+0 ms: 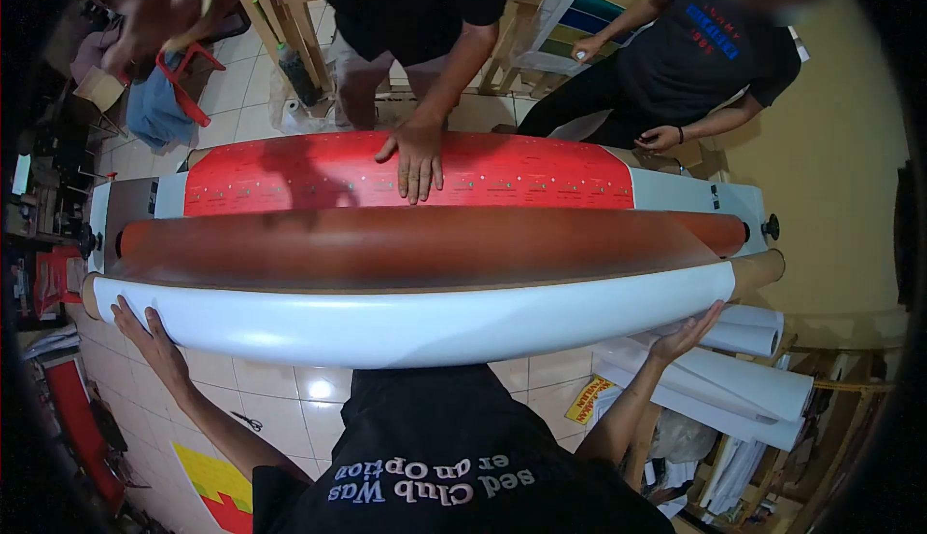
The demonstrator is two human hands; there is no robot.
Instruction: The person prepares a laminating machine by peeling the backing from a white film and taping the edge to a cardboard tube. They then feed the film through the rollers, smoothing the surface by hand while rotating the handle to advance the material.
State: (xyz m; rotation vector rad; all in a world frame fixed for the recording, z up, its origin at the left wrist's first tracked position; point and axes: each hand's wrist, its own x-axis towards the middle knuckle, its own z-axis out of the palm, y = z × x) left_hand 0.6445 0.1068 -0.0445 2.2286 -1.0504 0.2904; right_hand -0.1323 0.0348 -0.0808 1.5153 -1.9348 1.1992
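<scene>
A long white roll on a cardboard core lies across the near side of the machine. My left hand rests with spread fingers on the roll's left part. Under the roll's right end, my right hand supports it, fingers stretched along its surface. Just beyond runs a wide brown roller. Behind that, a red printed sheet covers the machine's far side, and a co-worker's hand lies flat on it.
Another person sits at the back right. White rolls lean at the right. Scissors and a yellow and red sheet lie on the floor at the left. A red stool stands at the back left.
</scene>
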